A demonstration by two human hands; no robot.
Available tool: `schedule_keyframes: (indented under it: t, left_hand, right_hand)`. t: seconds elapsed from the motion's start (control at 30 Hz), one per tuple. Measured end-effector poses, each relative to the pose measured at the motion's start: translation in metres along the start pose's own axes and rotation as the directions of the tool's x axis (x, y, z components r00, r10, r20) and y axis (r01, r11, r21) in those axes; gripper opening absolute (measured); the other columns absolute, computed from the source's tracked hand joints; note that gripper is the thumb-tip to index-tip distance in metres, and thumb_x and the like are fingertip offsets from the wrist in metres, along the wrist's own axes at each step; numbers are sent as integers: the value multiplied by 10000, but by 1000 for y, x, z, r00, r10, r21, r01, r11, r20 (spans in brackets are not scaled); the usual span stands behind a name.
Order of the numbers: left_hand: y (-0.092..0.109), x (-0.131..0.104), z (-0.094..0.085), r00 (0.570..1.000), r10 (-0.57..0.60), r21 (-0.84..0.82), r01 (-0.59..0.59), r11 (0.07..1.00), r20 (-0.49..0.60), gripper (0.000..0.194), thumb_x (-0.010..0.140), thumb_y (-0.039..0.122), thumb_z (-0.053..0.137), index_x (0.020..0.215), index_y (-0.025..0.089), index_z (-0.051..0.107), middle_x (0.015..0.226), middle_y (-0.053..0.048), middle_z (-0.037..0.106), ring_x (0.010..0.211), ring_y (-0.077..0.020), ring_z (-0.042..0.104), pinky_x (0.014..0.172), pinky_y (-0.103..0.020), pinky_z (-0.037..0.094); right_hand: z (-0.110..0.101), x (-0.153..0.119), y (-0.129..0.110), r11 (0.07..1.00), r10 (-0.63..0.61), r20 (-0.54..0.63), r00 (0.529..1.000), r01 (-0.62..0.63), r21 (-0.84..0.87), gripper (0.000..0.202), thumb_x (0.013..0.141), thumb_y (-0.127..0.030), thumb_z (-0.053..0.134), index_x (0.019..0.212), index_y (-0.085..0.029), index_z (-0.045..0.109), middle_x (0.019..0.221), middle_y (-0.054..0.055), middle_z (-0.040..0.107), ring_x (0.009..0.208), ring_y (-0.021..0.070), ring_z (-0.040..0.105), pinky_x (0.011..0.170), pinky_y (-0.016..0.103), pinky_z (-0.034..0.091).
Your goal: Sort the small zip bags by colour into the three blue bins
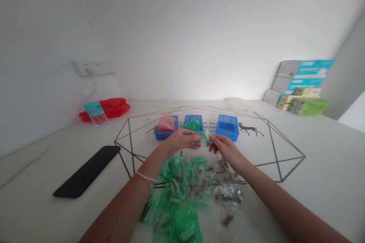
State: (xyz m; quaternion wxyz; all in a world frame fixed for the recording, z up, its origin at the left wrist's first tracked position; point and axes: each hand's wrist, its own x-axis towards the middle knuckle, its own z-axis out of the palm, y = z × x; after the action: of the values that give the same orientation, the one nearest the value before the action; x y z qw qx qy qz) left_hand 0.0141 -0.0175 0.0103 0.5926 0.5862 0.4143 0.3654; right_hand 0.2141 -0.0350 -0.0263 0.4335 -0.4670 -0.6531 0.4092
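Just in front of the blue bins, my left hand (184, 139) and my right hand (226, 147) meet at a small clear, greenish plastic packet (205, 136). The thumb and fingers of my right hand pinch its right side. My left fingers are closed at its left edge, though blur hides the exact contact. Below my hands lies a spread pile of green plastic packets (185, 216) mixed with clear ones. To its right are clear packets with dark brown pieces (228, 193) inside; a brown piece (227, 220) lies nearer to me.
Three blue bins stand behind my hands: a left bin (164, 135) with pink packets (166, 122), a middle bin (194, 117) with green packets, and a right bin (228, 133). A black mat (87, 171), a red bag (115, 107), a bottle (96, 114) and stacked boxes (302, 83) surround them.
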Motion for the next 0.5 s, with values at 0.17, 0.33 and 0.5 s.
schedule_keyframes:
  t: [0.17, 0.33, 0.5]
  left_hand:
    - [-3, -4, 7, 997, -77, -69, 78, 995, 20, 388, 530, 390, 910, 732, 127, 708, 697, -62, 710, 680, -161, 662, 683, -299, 509]
    - [-3, -2, 9, 991, -125, 9, 126, 992, -55, 266, 600, 340, 853, 713, 141, 718, 684, -17, 664, 607, -103, 573, 558, -241, 410]
    - [-3, -2, 6, 982, -176, -26, 174, 984, -71, 256, 599, 331, 853, 694, 139, 713, 671, -12, 647, 587, -96, 558, 554, -239, 419]
  right_hand:
    - [-4, -3, -6, 990, 106, 30, 994, -108, 92, 521, 887, -600, 501, 644, -159, 636, 565, 38, 625, 518, 130, 532, 537, 252, 417]
    - [-6, -6, -10, 967, 175, 129, 976, -195, 163, 396, 808, -545, 660, 721, -158, 648, 494, -8, 599, 410, 92, 486, 429, 208, 364]
    - [-8, -9, -9, 907, 253, 192, 948, -301, 294, 417, 785, -530, 695, 614, -171, 572, 448, -43, 534, 324, 52, 405, 329, 184, 270]
